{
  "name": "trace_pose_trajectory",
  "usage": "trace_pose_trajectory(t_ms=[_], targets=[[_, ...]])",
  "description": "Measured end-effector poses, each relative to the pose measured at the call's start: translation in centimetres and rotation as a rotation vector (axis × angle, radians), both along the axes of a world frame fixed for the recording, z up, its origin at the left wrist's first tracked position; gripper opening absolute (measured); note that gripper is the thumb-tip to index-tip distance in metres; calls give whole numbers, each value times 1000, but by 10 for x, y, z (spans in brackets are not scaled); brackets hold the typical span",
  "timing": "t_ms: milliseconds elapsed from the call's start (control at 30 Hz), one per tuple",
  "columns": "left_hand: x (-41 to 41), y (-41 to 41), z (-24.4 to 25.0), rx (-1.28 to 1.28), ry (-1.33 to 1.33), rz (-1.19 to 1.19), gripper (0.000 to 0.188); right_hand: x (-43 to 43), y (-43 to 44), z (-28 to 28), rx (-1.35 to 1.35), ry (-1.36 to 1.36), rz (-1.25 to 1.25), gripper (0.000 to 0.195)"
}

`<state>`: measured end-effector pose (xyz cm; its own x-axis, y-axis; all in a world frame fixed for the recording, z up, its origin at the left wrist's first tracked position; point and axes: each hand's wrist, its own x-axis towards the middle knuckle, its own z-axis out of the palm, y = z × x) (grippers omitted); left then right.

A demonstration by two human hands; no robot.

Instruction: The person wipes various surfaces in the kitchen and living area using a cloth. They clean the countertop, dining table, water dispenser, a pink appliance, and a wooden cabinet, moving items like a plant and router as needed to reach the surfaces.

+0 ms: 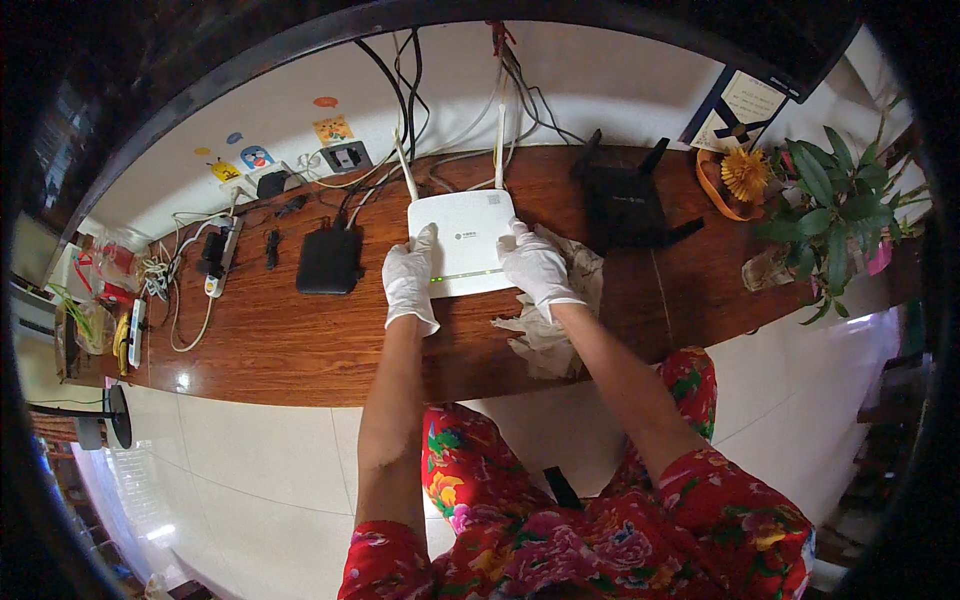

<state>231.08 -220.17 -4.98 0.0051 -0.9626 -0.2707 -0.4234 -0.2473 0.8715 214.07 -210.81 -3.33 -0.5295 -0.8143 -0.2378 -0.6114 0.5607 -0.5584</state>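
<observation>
A white router [465, 244] with two raised antennas and small green lights lies on the brown wooden table [285, 337] before me. My left hand [410, 277], in a white glove, grips its left edge with the thumb on top. On the opposite edge my right hand [534, 262], gloved too, holds it the same way. Fingers under the router are hidden. A crumpled grey-beige cloth [551, 341] lies beneath and beside my right hand. Cables run behind the router toward the wall.
A black box [330, 259] sits left of the router, near a power strip [223, 255] with tangled cords. To the right are a black router [624, 204] with antennas, an orange basket [720, 187] and a leafy plant [832, 210]. Black cables [412, 97] hang behind. A dark ledge [300, 52] crosses overhead.
</observation>
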Motion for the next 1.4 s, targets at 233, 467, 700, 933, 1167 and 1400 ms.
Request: trace_pose_trajectory(t_ms=[233,467,700,933,1167,1400], targets=[[17,-1,31,350,308,-164,82,-13,61,-1,-444,129,49,53],[22,0,39,286,644,-50,57,29,96,-31,94,394,151,65],[6,9,86,311,583,-83,51,-87,-73,-133,-590,612,-73,67],[14,-7,74,272,735,-84,46,-17,-143,-84,-528,237,229,56],[7,-18,81,191,826,-109,49,33,-110,-56,-614,-98,518,46],[7,-24,45,269,662,-59,51,58,60,6,-788,545,1216,36]])
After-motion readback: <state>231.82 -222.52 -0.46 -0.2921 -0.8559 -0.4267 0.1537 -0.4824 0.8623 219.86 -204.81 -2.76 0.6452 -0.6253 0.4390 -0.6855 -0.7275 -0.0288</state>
